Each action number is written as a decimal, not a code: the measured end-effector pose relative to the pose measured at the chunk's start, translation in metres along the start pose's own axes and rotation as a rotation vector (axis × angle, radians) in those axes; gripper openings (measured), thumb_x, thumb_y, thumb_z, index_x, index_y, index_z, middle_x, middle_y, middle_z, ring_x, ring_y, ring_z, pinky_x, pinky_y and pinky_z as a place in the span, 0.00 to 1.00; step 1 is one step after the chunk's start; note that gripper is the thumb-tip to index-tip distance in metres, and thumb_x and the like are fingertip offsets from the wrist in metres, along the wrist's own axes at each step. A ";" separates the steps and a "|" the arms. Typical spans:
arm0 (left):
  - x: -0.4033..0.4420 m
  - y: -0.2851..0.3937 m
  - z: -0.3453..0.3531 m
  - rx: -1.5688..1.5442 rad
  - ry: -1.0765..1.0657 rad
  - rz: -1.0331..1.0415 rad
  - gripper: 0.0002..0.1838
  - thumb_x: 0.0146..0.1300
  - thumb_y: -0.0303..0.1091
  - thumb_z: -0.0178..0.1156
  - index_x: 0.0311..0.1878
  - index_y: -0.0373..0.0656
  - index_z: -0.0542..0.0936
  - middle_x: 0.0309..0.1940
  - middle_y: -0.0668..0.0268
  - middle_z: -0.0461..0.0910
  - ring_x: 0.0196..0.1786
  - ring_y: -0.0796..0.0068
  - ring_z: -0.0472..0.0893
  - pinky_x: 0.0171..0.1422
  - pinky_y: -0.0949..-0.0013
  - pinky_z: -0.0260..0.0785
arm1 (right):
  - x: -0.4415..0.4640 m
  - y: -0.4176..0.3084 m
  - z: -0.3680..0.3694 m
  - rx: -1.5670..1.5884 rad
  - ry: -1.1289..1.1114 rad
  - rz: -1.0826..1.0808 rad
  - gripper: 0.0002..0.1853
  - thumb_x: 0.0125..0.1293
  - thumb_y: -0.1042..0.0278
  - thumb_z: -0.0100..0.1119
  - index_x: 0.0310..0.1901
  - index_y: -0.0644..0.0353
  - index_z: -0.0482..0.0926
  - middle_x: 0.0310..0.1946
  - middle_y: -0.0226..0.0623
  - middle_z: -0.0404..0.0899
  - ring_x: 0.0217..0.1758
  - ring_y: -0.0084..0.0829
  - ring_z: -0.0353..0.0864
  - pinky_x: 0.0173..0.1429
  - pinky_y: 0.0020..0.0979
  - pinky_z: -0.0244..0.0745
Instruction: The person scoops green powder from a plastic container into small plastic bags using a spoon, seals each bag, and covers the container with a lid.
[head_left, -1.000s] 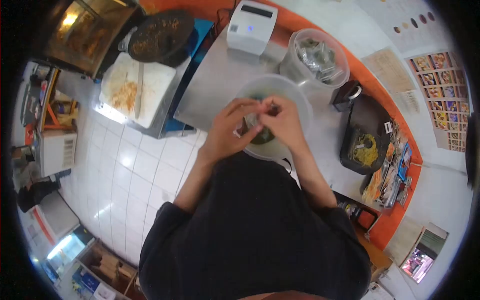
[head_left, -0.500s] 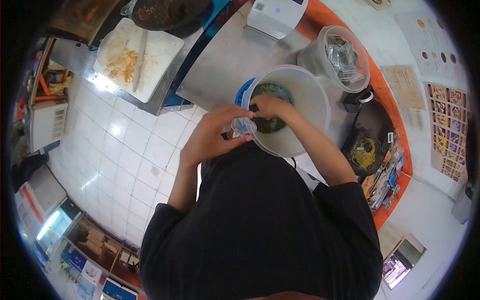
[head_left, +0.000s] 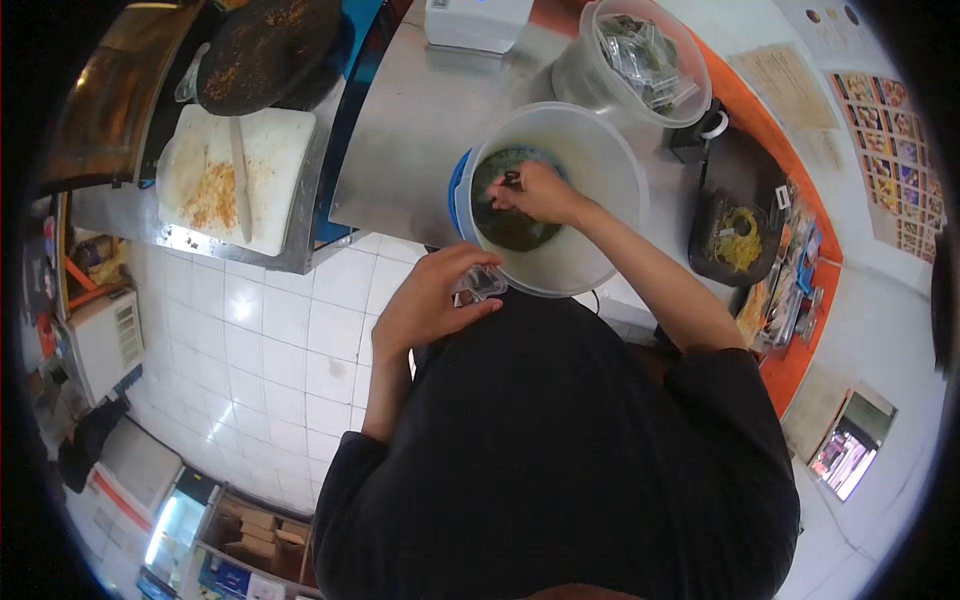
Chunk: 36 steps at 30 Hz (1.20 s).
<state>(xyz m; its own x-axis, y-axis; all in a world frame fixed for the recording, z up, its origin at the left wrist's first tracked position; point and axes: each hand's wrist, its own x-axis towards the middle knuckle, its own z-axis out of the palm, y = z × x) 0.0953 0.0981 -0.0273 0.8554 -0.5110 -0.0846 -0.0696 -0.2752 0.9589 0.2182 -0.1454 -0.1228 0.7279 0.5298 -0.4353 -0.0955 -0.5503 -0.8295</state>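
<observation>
The person's left hand point(head_left: 425, 300) curls thumb and fingers around a small clear plastic container point(head_left: 480, 284), just outside the near-left rim of a large translucent bucket point(head_left: 612, 205). The container looks light and thin-walled, probably stiff yet easily dented, and slick if wet; its side walls just below the rim seem the best hold. Inside the bucket lie dark green contents point(head_left: 520, 232), which look wet, soft and slippery. Over them the right hand point(head_left: 545, 192) pinches a small dark piece point(head_left: 512, 177), too unclear to identify. The bucket itself seems pliable, best gripped at its rim.

At far left, a white cutting board point(head_left: 280, 195) bears brown crumbs and a knife point(head_left: 240, 180), below a dark pan point(head_left: 265, 60). White floor tiles point(head_left: 310, 340) run beside the smooth steel counter point(head_left: 395, 150). Beyond the bucket stand a second bucket point(head_left: 580, 85) of clear packets point(head_left: 640, 60) and, farther right, a black tray point(head_left: 715, 262) holding yellowish food point(head_left: 738, 240).
</observation>
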 end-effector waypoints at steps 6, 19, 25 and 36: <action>0.002 0.001 -0.002 -0.002 -0.026 -0.016 0.27 0.54 0.34 0.81 0.58 0.42 0.84 0.51 0.57 0.87 0.54 0.58 0.87 0.60 0.59 0.78 | -0.027 -0.006 -0.011 0.404 0.039 0.112 0.14 0.79 0.66 0.60 0.46 0.73 0.81 0.39 0.46 0.88 0.43 0.37 0.93 0.48 0.31 0.89; -0.002 0.026 -0.044 -0.030 0.142 -0.030 0.29 0.53 0.27 0.81 0.61 0.41 0.84 0.54 0.62 0.85 0.45 0.76 0.83 0.44 0.73 0.76 | -0.113 -0.018 -0.041 1.042 0.461 0.006 0.15 0.81 0.63 0.57 0.51 0.71 0.79 0.47 0.52 0.86 0.48 0.40 0.91 0.53 0.32 0.89; 0.005 0.049 -0.040 0.028 0.182 -0.039 0.30 0.52 0.24 0.80 0.61 0.42 0.84 0.53 0.62 0.85 0.40 0.76 0.82 0.43 0.73 0.76 | -0.130 -0.003 -0.046 1.198 0.587 -0.160 0.14 0.81 0.63 0.57 0.51 0.68 0.81 0.49 0.52 0.87 0.49 0.39 0.91 0.53 0.32 0.88; 0.022 0.073 -0.028 0.138 0.280 -0.016 0.33 0.50 0.23 0.81 0.63 0.39 0.83 0.57 0.62 0.84 0.35 0.79 0.80 0.41 0.73 0.76 | -0.136 0.003 -0.039 1.263 0.655 -0.253 0.13 0.81 0.64 0.57 0.50 0.69 0.81 0.49 0.53 0.87 0.49 0.40 0.91 0.53 0.32 0.87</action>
<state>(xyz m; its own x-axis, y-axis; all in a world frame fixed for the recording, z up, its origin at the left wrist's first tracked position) 0.1238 0.0895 0.0485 0.9638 -0.2665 -0.0028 -0.1078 -0.3994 0.9104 0.1450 -0.2446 -0.0525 0.9575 -0.0509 -0.2841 -0.1921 0.6223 -0.7589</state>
